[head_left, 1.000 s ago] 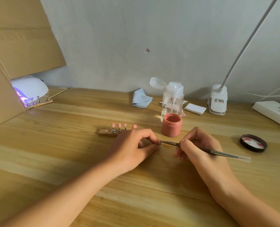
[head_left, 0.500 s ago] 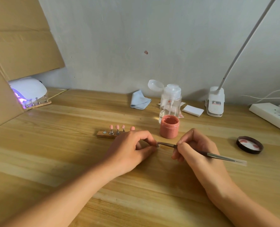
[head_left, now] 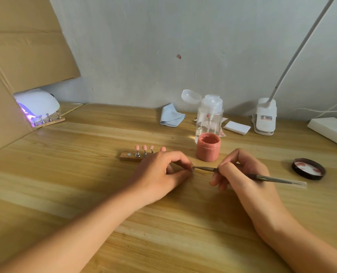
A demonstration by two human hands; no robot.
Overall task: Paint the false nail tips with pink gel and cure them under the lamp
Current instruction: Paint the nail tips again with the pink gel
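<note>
My left hand (head_left: 159, 174) pinches a small nail tip on its stand (head_left: 192, 169) between thumb and forefinger at the table's middle. My right hand (head_left: 240, 172) grips a thin gel brush (head_left: 272, 179), whose tip touches that nail tip. Just behind the brush stands the open jar of pink gel (head_left: 208, 147). A wooden holder strip (head_left: 128, 155) behind my left hand carries several pink-painted nail tips (head_left: 144, 147). At the far left the white curing lamp (head_left: 38, 104) glows violet over a second strip of tips (head_left: 49, 120).
The jar's black lid (head_left: 308, 169) lies at the right. Along the wall stand a clear pump bottle (head_left: 210, 117), a blue cloth (head_left: 171, 117), white pads (head_left: 236, 127), a clip lamp base (head_left: 264, 117) and a power strip (head_left: 331, 132). Cardboard (head_left: 15, 56) walls the left side.
Both hands stay together at the table's middle, brush tip against the pinched nail tip. Only small shifts of the view and the brush show.
</note>
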